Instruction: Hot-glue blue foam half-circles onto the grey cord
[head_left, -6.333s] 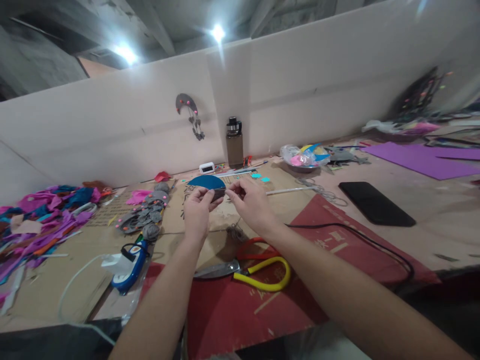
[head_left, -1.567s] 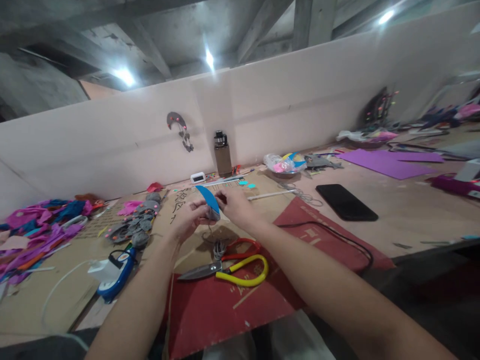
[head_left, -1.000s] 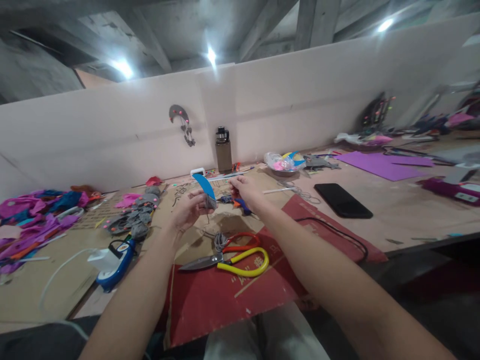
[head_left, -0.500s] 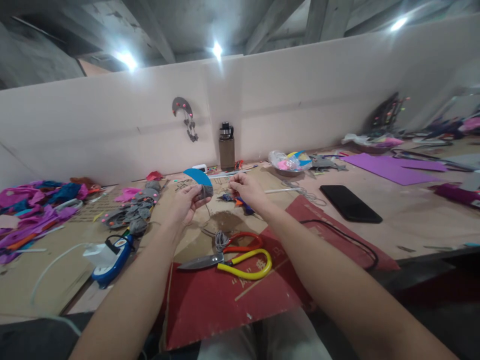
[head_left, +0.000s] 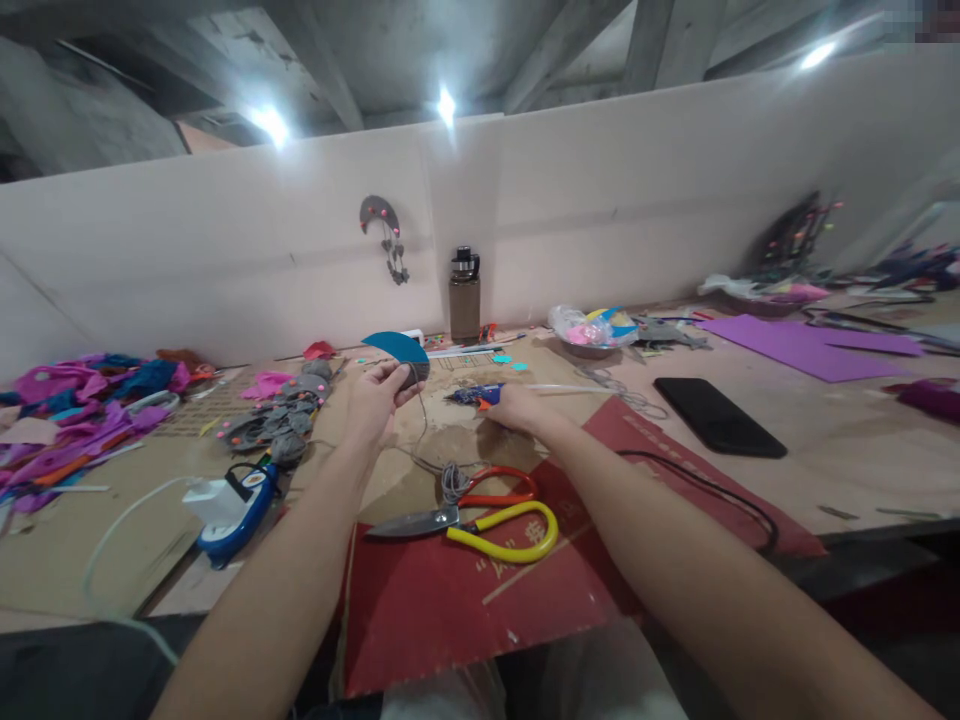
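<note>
My left hand (head_left: 382, 396) pinches a blue crescent-shaped piece (head_left: 399, 347) by its lower end, where grey yarn is wound around it. From there a strand of grey yarn (head_left: 422, 425) hangs down towards a small yarn bundle (head_left: 453, 484) by the scissors. My right hand (head_left: 516, 408) is closed around a dark blue hot glue gun (head_left: 475, 396), whose nozzle points left. A clear glue stick (head_left: 564, 388) runs out to the right behind that hand. Scissors (head_left: 420, 523) with one red and one yellow handle lie on red cardboard (head_left: 420, 620) in front.
To the left are a blue power strip (head_left: 240, 525), grey yarn ornaments (head_left: 270, 410) and a heap of colourful scraps (head_left: 97, 410). A bottle (head_left: 465, 300) stands at the back. Rightward lie a bowl of bagged pieces (head_left: 592, 350), a phone (head_left: 718, 415), a black cable (head_left: 720, 490) and purple sheets (head_left: 802, 345).
My right hand has moved down and right from beside the crescent and closed on the glue gun. The left hand still holds the crescent, now tilted slightly differently. The view has shifted a little.
</note>
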